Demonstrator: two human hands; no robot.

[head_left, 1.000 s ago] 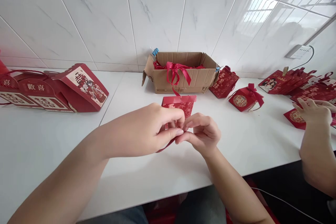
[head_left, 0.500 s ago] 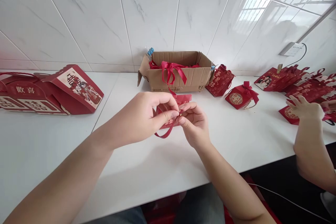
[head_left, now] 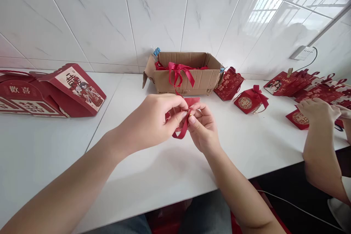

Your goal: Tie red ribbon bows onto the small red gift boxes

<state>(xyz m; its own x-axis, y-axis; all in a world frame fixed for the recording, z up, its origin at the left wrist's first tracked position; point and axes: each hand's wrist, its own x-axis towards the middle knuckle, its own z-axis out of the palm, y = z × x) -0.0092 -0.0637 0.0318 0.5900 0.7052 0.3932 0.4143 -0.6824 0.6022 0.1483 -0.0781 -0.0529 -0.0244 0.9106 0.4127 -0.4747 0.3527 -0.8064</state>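
Observation:
My left hand (head_left: 161,117) and my right hand (head_left: 204,128) meet over the middle of the white table. Between their fingertips both pinch a red ribbon (head_left: 181,131), which hangs down in a loop. A small gold bead shows at my right thumb tip. Behind the fingers stands a red gift box (head_left: 194,101), mostly covered by my hands; its lower part cannot be made out. Just past it is a cardboard box (head_left: 175,82) with red ribbons (head_left: 179,71) inside and over its front edge.
A large red box (head_left: 68,91) lies on the left. Right of the carton stand a red bag (head_left: 229,85) and a bow-tied red box (head_left: 251,100). Farther right, a co-worker's hands (head_left: 319,111) are at another red box (head_left: 298,118), near several red bags (head_left: 282,82).
The ribbon loop has shifted right and is drawn in closer under my fingers. My hands stay in nearly the same place. The co-worker's hands have come closer together.

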